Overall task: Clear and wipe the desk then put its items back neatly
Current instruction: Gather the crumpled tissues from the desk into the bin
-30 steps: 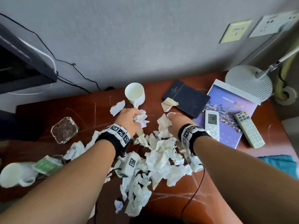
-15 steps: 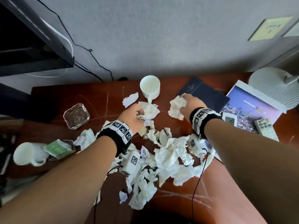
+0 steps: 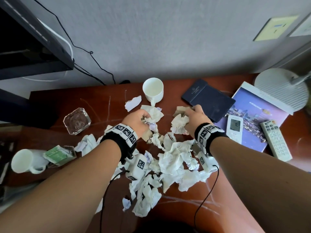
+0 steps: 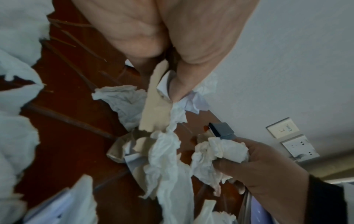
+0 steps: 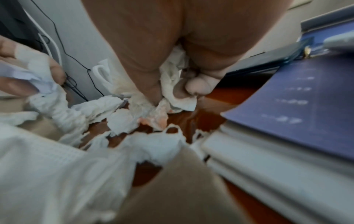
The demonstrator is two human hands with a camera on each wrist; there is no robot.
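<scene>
A: What lies nearest on the desk?

B: A heap of crumpled tissues, spread from the near edge up between both forearms.

A: And the hands?

B: The left hand has its fingers curled round a wad of tissue and torn paper, gripped just above the wood. The right hand clutches another tissue wad; its fingers are bent tight about it in the left wrist view.

A: Does the right hand touch the notebook?

B: Hard to say. Its fingertips look to reach the near edge of the dark notebook, but the wrist view is blurred.

A: To the sides?

B: Left, a glass ashtray, a green packet and a tipped white mug. Right, a white remote and a grey remote on a purple booklet.

A: Farthest back?

B: An upright white cup, a torn scrap beside it, and the lamp base by the wall.
</scene>
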